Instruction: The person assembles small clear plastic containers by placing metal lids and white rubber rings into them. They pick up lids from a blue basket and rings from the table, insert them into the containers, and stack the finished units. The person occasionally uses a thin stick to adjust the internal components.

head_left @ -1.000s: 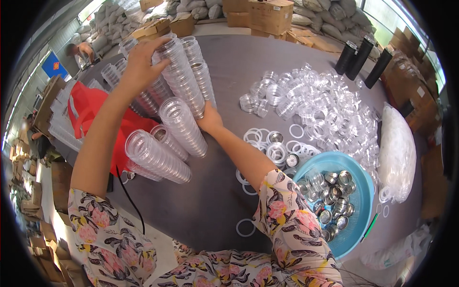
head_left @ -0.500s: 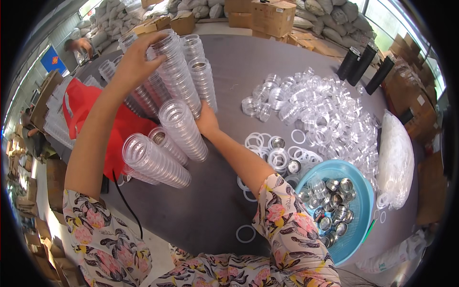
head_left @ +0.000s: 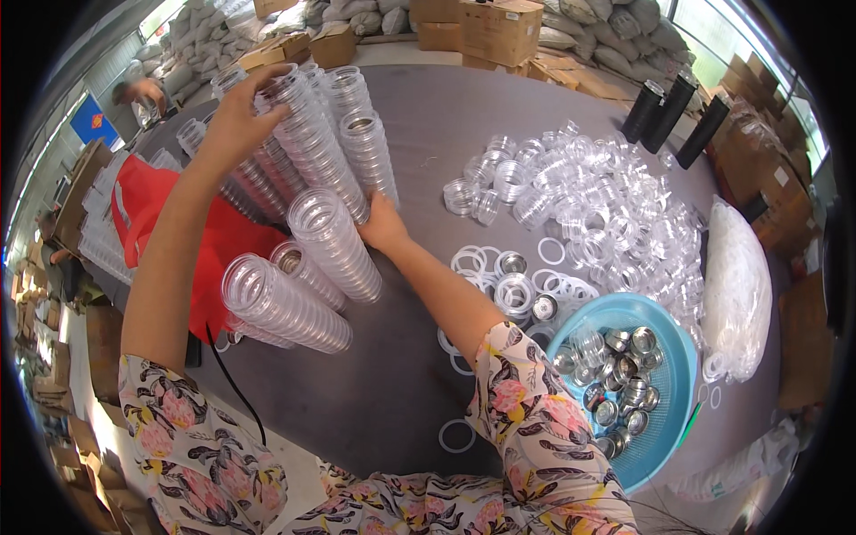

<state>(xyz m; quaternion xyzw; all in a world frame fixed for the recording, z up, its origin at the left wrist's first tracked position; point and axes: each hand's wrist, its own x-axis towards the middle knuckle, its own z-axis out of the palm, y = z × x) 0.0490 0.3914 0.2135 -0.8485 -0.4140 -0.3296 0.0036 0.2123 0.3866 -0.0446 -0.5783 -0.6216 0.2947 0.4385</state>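
Note:
A tall stack of clear plastic cups leans at the far left of the table, between my two hands. My left hand curls its fingers round the top of this stack. Low down, my right hand closes on the stack's base, its fingertips partly hidden behind the plastic. Another tall stack stands just right of the held one. Nearer to me are a leaning stack and a lower, more tilted stack. A red cloth lies beneath my left forearm.
Loose clear plastic rings form a wide heap on the right. A blue basket holds metal-looking lids and clear pieces. White rings lie scattered before it. Black cylinders stand at the far right, with a white plastic bag nearer.
The view has shifted slightly. My left hand has tipped the top of the held stack a little toward me and left; my right hand stays at its base.

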